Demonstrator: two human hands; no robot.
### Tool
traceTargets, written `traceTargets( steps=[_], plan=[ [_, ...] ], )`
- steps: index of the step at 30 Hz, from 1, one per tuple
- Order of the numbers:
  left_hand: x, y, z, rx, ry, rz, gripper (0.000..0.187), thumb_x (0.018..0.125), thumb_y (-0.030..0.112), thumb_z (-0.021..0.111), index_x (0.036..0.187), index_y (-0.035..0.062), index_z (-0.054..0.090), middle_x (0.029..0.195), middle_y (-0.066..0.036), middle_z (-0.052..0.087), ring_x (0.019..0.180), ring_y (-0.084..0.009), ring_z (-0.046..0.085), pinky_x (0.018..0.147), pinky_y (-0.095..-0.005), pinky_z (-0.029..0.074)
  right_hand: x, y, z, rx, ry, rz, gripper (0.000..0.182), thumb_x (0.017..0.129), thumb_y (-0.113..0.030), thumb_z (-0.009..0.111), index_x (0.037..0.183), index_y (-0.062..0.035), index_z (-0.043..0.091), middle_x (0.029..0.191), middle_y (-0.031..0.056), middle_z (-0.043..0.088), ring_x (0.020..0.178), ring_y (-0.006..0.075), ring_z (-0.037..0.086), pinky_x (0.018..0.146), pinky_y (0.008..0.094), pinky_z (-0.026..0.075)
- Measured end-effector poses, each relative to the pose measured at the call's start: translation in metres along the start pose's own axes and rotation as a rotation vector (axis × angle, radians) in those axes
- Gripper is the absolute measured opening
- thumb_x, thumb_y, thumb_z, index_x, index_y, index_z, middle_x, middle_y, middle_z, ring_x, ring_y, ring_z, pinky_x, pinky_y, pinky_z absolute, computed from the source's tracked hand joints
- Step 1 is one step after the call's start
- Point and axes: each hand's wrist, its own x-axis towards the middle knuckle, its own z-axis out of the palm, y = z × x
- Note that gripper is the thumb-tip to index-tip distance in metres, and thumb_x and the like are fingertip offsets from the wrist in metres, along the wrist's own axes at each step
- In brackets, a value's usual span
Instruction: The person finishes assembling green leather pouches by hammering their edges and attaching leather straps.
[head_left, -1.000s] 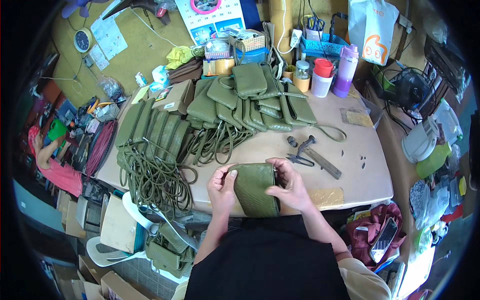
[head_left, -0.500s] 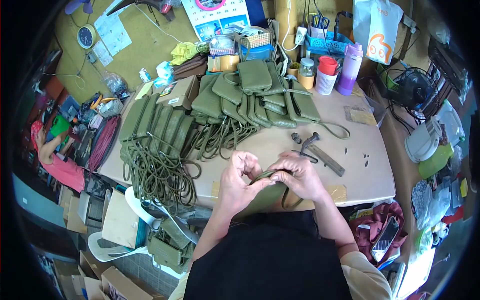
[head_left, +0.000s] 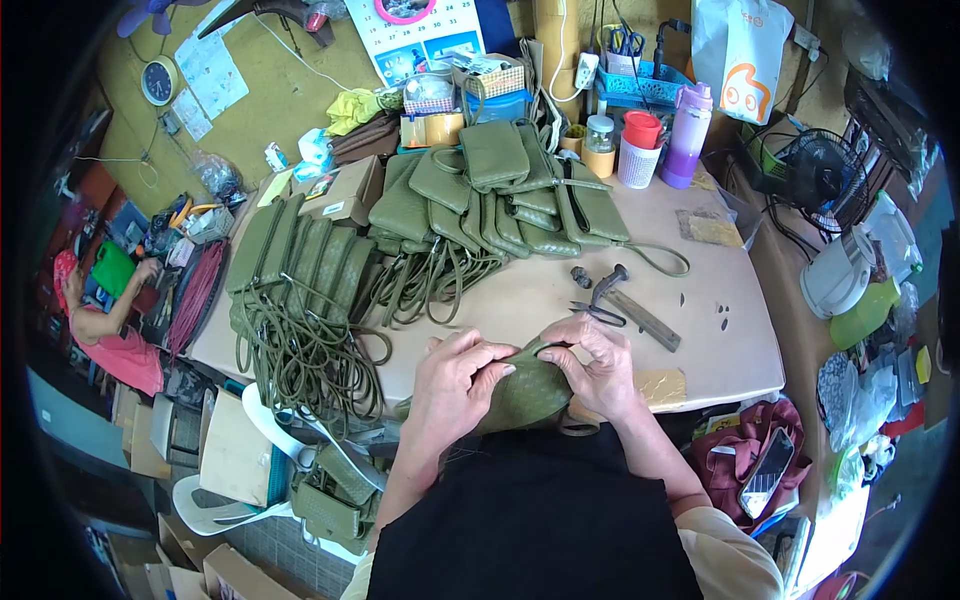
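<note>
Between my two hands is an olive-green pouch (head_left: 528, 392) with a woven texture, held at the table's front edge. My left hand (head_left: 462, 385) pinches its upper edge at the left, thumb against the fingers. At the upper right corner my right hand (head_left: 592, 362) grips the same edge between thumb and fingers. A strap loop of the pouch hangs below my right hand. Just beyond that hand lie dark scissors-like cutters (head_left: 598, 313), a hammer (head_left: 608, 284) and a flat wooden strip (head_left: 645, 320).
Olive pouches with straps (head_left: 300, 260) stand in a row at the left, beside another heap of pouches (head_left: 495, 160). A tumbler (head_left: 640, 150) and purple bottle (head_left: 688, 140) stand at the back. At the far left is a person in a pink top (head_left: 115, 350). A chair (head_left: 265, 405) stands left below.
My hands have moved a little apart and the pouch now shows its woven face between them. The left fingers have closed onto its edge. The view has shifted slightly.
</note>
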Motion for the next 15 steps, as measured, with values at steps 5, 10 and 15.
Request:
traceTargets(
  steps=[5,10,15],
  plan=[
    [0.005,-0.001,-0.001,0.175,-0.039,0.091,0.019,0.074,0.01,0.074,0.09,0.0029,0.069,0.074,-0.006,0.057,0.063,-0.0245,0.055,0.062,-0.0346,0.042,-0.005,0.004,0.003,-0.192,-0.056,-0.003,0.02,0.073,0.002,0.072,0.087,-0.0038,0.058,0.08,0.0111,0.063,0.073,0.029,0.062,0.067,0.0365,0.05],
    [-0.007,-0.024,-0.017,0.205,-0.181,-0.085,0.025,0.073,0.019,0.076,0.092,0.0057,0.066,0.082,-0.005,0.06,0.082,-0.0258,0.06,0.072,-0.0379,0.046,-0.022,0.034,-0.004,-0.312,0.119,0.091,0.02,0.074,0.008,0.066,0.085,-0.0043,0.054,0.078,0.0127,0.059,0.069,0.0321,0.059,0.065,0.0371,0.05],
    [-0.05,-0.074,0.002,0.214,0.111,-0.196,0.027,0.077,0.026,0.076,0.093,0.006,0.066,0.081,-0.008,0.064,0.077,-0.0242,0.062,0.074,-0.036,0.049,-0.059,0.067,-0.015,-0.125,0.21,0.165,0.02,0.078,0.014,0.062,0.085,-0.0029,0.054,0.08,0.0101,0.061,0.073,0.0224,0.062,0.067,0.0327,0.052]
  ],
)
